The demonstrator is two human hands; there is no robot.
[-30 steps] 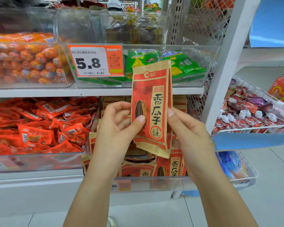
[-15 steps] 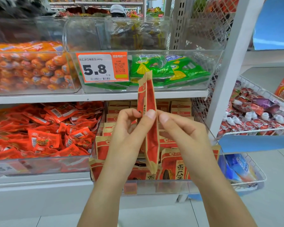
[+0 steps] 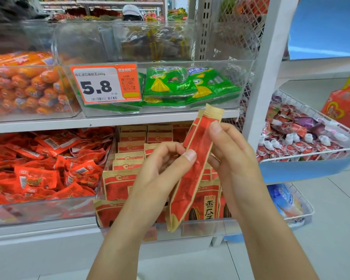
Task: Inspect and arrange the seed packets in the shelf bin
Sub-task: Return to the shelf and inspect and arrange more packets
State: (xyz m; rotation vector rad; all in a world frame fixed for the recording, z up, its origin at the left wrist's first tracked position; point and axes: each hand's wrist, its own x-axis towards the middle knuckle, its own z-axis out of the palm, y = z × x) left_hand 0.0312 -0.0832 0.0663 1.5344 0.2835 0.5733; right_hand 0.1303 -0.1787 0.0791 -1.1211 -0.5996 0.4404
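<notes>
Shelving: white store rack, two tiers, clear bins on each; sausages, green packs and a 5.8 price tag up top.
Shelf bin: clear bin on lower tier, right of the red-snack bin; rows of kraft-and-red seed packets stand upright inside, front ones leaning a bit.
Held packet: in front of that bin, above its front wall, not in it; tilted, top toward the right, back and side gusset facing me.
Left hand: my thumb and fingers pinch the packet mid-length from the left.
Right hand: my fingers curl round its upper right edge, thumb on the red face.
Change: a second ago the printed front faced me; now it's rotated past edge-on.
Meaning: I judge inspection mid-flip, back being checked; placing into the row not yet done.
</notes>
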